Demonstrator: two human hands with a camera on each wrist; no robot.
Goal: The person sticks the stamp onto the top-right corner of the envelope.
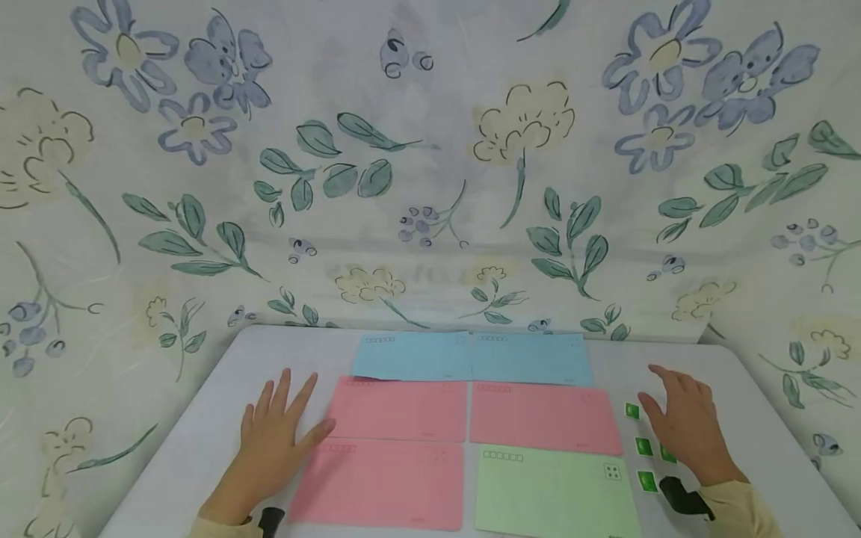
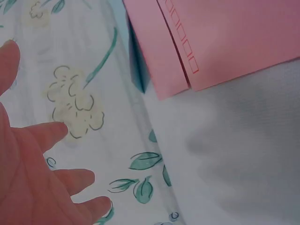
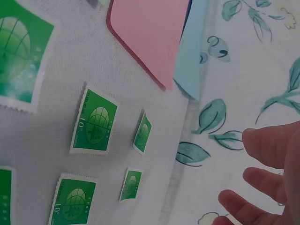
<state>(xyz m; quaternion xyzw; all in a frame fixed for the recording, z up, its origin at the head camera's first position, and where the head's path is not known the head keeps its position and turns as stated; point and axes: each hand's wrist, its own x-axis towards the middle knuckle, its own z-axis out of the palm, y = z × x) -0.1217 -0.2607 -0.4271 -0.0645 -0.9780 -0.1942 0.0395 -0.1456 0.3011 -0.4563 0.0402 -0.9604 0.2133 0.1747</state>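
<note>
My left hand point(image 1: 272, 441) is spread, fingers apart and holding nothing, just left of the pink envelopes. In the head view its thumb overlaps the edge where the front-left pink envelope point(image 1: 386, 489) meets the pink envelope behind it point(image 1: 400, 411). Over at the right, my right hand point(image 1: 689, 426) hovers by several green stamps point(image 1: 643, 446), its fingers loosely bent around nothing. It partly covers one stamp in the head view. The right wrist view shows the stamps point(image 3: 95, 123) up close, each with a globe design. Beside them lies a green envelope point(image 1: 554, 489).
Another pink envelope point(image 1: 545, 418) lies behind the green one. Two blue envelopes point(image 1: 413, 357) point(image 1: 531, 359) form the back row, near the far edge of the white table point(image 1: 282, 347). A flower-patterned cloth point(image 1: 457, 202) rises behind the table and hangs at both sides.
</note>
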